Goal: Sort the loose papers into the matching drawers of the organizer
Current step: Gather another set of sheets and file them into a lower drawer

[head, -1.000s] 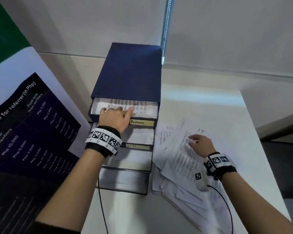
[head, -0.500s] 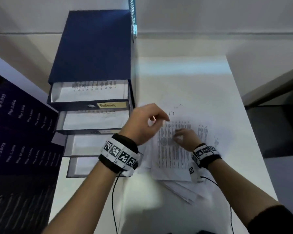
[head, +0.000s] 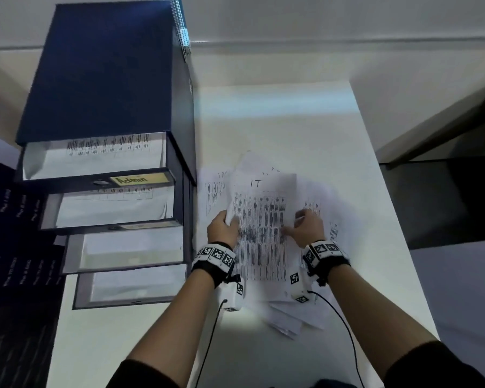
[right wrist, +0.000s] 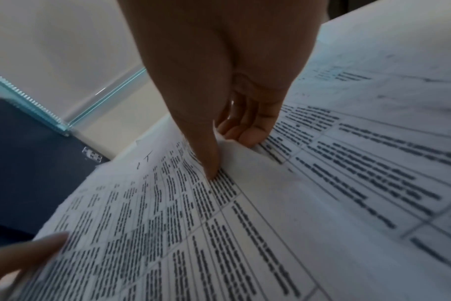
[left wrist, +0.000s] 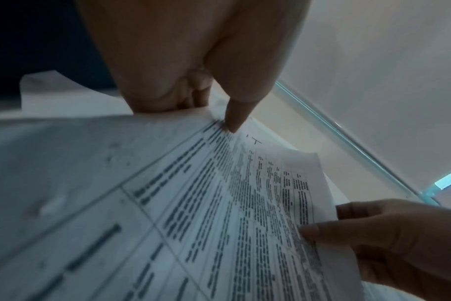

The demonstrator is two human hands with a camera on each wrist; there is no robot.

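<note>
Both hands on the IT sheet (head: pixel 259 219) atop the pile (head: pixel 300 312): left hand (head: pixel 221 228) pinches its left edge, right hand (head: pixel 305 229) its right. Long axis runs away from the person, heading far; organizer (head: pixel 107 79) just left, bare table (head: pixel 277 121) beyond.

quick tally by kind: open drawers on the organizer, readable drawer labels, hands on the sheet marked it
open drawers: 4
readable drawer labels, "Admin": 1
hands on the IT sheet, left hand and right hand: 2
total: 7
</note>
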